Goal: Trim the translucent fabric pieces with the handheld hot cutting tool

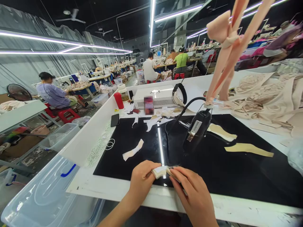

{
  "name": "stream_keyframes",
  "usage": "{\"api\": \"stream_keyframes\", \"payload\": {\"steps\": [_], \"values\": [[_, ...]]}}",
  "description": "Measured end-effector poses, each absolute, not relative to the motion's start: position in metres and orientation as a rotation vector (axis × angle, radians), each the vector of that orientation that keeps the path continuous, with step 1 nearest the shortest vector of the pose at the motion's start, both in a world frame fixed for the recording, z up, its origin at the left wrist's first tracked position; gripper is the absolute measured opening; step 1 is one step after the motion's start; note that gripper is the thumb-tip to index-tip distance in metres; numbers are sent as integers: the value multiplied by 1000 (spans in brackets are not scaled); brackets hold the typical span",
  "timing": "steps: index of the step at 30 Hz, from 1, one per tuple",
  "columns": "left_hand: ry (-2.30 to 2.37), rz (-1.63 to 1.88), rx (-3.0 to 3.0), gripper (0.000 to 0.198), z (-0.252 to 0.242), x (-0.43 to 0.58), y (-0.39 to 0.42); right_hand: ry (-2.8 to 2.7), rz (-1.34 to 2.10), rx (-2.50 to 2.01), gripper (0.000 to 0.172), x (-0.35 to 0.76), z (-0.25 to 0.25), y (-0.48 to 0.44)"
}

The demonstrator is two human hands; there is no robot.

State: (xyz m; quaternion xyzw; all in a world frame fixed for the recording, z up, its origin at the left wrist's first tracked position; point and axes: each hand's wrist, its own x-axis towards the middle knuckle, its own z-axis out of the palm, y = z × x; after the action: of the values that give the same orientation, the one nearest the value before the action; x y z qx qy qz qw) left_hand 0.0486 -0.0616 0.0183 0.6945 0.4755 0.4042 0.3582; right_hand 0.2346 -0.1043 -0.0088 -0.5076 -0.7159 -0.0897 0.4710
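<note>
Between my two hands, over the front edge of the black board [146, 157], is a small stack of cream and white fabric pieces [160, 171]. My left hand [142, 179] pinches its left end between thumb and fingers. The right end is gripped by the fingers of my right hand [193, 189], which partly hide it. Beyond my left hand a loose pale strip [133, 150] lies on the board. A black hand-held cutting tool [197, 127] hangs or stands behind my right hand, with peach fabric bands [224, 60] tied to its top.
Two yellowish pattern strips [248, 149] [222, 131] lie at the right. A heap of beige fabric [270, 94] covers the table's right side. Pale green cord [100, 148], a phone [115, 120], a red cup [118, 101] and a white metal box [155, 97] surround the board. Plastic bins [47, 189] stand left.
</note>
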Motion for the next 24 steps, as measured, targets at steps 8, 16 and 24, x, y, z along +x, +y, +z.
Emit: {"api": "stream_keyframes", "payload": {"steps": [8, 16, 24], "values": [[1242, 1140, 1715, 14, 14, 53, -63, -1726, -188, -1211, 16, 223, -10, -105], [1244, 1023, 1665, 14, 17, 53, -62, -1655, 41, -1319, 15, 224, -13, -99], [1105, 592, 1420, 31, 12, 49, -52, -1497, 875, -1492, 26, 250, -16, -112]]}}
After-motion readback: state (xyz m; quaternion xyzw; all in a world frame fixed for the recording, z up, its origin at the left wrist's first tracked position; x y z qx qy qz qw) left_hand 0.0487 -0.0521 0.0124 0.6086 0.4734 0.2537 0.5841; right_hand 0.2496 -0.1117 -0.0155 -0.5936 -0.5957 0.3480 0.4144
